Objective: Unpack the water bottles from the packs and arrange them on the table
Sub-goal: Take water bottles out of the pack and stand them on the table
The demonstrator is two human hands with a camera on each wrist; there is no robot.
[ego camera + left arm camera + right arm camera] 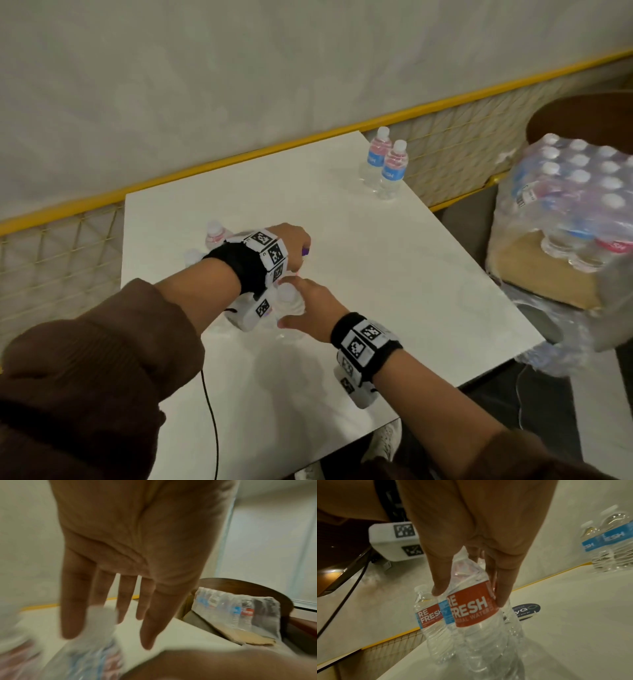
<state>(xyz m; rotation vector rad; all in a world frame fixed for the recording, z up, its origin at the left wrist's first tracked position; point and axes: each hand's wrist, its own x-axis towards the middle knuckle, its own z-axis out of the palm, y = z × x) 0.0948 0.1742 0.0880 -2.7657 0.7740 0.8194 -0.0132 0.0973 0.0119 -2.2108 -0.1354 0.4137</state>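
Setting bottles down near-left on the white table (394,274): my right hand (313,310) is clamped on a Refresh bottle (471,609), left hand (291,241) flat-fingered over the cluster, prob. touching a cap. Two bottles (385,164) stand far right; shrink-wrapped pack (568,192) on the right's mostly full, so lots left.

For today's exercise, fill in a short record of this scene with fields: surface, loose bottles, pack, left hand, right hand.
surface: white square table
loose bottles: two clear plastic water bottles with blue labels upright at the far corner; a cluster by the hands
pack: shrink-wrapped pack of water bottles on a brown chair to the right
left hand: fingers straight, over a blurred white bottle cap
right hand: pinches a clear red-labelled bottle
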